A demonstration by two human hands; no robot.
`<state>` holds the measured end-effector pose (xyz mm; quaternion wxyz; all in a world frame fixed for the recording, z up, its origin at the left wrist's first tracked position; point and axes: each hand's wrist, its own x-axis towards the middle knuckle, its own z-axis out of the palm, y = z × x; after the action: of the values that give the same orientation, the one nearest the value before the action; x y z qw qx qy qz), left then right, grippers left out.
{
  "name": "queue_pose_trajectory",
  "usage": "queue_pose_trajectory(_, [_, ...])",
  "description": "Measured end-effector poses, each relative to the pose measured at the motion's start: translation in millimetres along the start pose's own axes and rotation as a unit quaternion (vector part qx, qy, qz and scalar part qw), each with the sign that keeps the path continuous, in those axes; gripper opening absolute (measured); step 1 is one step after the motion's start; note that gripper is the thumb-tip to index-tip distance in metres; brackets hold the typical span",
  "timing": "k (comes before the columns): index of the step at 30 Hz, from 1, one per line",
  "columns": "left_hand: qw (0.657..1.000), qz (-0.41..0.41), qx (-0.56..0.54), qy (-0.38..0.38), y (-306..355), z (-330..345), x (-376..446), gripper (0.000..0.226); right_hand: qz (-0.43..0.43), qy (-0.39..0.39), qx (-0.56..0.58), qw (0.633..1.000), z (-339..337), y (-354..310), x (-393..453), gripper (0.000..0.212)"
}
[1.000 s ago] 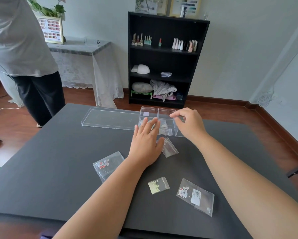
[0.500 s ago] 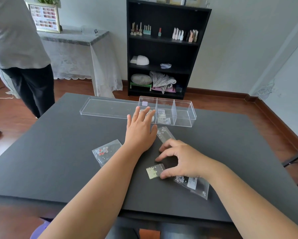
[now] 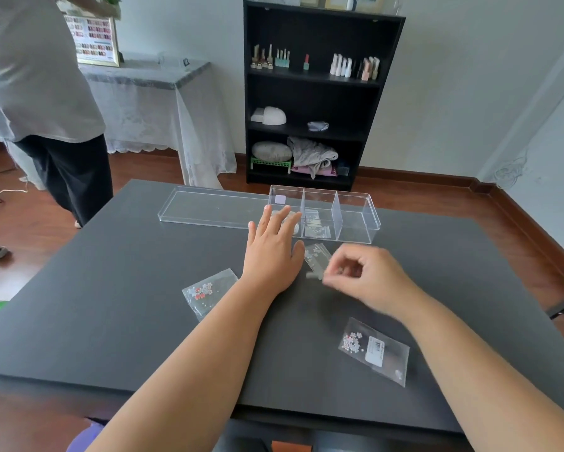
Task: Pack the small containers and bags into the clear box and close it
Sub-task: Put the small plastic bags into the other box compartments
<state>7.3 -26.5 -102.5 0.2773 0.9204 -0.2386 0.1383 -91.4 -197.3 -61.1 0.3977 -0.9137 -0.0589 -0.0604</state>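
The left hand point(image 3: 271, 254) lies flat on the dark matte worktop point(image 3: 111, 305), fingers spread, fingertips at the near wall of the clear box point(image 3: 355, 220). The right hand point(image 3: 368, 278) is blurred, fingers curled in a pinch on a small pale bag point(image 3: 313, 275). The box is rigid clear plastic with three compartments; its flat lid point(image 3: 208, 208) lies beside it. Three soft clear bags rest on the worktop: one point(image 3: 316, 256) between the hands, one with red pieces point(image 3: 208, 291), one labelled point(image 3: 373, 350).

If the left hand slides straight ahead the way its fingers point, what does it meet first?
Most likely the near wall of the clear box, at its left compartment. The left hand lies flat with fingertips already about at that wall, though depth is hard to judge.
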Motion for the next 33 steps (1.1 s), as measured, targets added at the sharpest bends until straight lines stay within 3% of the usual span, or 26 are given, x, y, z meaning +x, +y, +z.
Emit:
queue_pose_trajectory(5, [1.000,0.001,-0.010,-0.005,-2.1,-1.5,1.6,0.051,-0.044,0.155,-0.083,0.983,-52.2,2.7,54.7,0.019])
queue_pose_trajectory(7, [1.000,0.002,-0.012,-0.007,-3.1,-1.3,2.0,0.051,-0.045,0.143,-0.144,0.978,-63.4,3.5,81.3,0.017])
queue_pose_trajectory(11, [1.000,0.004,-0.015,-0.012,-3.5,-1.2,2.8,0.052,-0.033,0.039,-0.210,0.976,-61.5,6.1,124.7,0.028])
queue_pose_trajectory(14, [1.000,0.001,-0.016,-0.016,-2.7,-2.1,3.1,0.052,-0.020,-0.017,-0.219,0.975,-47.0,7.7,140.2,0.029])
queue_pose_trajectory(19, [1.000,-0.002,-0.017,-0.023,-1.8,-2.9,3.1,0.053,0.054,-0.040,-0.184,0.981,-29.5,18.9,146.0,0.028])
queue_pose_trajectory(25, [0.999,-0.008,-0.014,-0.031,-2.1,-2.5,3.8,0.055,0.038,-0.032,-0.220,0.974,-33.3,27.0,142.4,0.036])
queue_pose_trajectory(30, [0.999,-0.006,-0.032,-0.022,1.8,-7.1,1.6,0.054,-0.030,0.078,-0.215,0.973,-46.5,21.4,118.3,0.033])
queue_pose_trajectory(33, [0.998,0.044,-0.034,0.012,7.7,-10.9,-1.4,0.048,-0.042,0.119,-0.183,0.975,-49.6,18.7,83.3,0.025])
